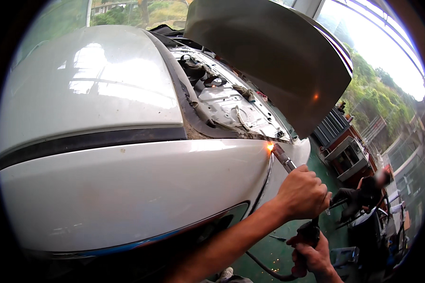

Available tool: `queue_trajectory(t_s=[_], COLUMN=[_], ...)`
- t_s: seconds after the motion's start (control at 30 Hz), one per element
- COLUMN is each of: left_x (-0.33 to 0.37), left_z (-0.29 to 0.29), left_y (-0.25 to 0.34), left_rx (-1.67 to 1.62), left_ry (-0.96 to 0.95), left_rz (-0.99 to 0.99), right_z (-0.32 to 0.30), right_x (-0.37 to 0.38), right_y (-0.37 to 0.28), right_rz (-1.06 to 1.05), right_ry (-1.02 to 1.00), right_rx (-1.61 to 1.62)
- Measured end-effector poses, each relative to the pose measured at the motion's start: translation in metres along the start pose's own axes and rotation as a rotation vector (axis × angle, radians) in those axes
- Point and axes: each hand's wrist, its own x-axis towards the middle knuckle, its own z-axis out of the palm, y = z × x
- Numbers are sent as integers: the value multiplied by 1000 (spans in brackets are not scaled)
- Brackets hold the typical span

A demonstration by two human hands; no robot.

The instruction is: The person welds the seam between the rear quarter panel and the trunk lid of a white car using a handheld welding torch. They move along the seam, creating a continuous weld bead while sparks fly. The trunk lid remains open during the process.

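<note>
My left hand [304,193] is closed round the barrel of a long-nosed grinding tool [284,158], whose exact kind I cannot make out. Behind and below it, my right hand [311,254] grips the tool's black rear body. An orange glow [270,147] burns at the tip, where it meets the upper edge of a white car's side panel [141,184], close to a body seam. A dark cable or hose [264,269] runs from the rear of the tool. Sparks [274,266] show low near the floor.
The car's roof [52,94] lies left of a glassless rear opening with bare metal [217,101] inside. A raised trunk lid [264,61] overhangs the far side. At right, a person [368,191] sits near a tool cabinet [347,158] and clutter on a green floor [333,177].
</note>
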Motion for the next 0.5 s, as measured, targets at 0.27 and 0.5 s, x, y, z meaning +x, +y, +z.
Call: queue_trajectory(t_s=[0.27,0.5], left_x=[0,3], left_z=[5,5], left_y=[0,2], left_rx=[-28,-35], left_ry=[7,71], left_rz=[-36,-50], right_z=[-6,-8], right_x=[-2,-5], right_y=[-5,-14], right_rz=[38,33], right_ry=[18,9], right_rx=[-19,-29])
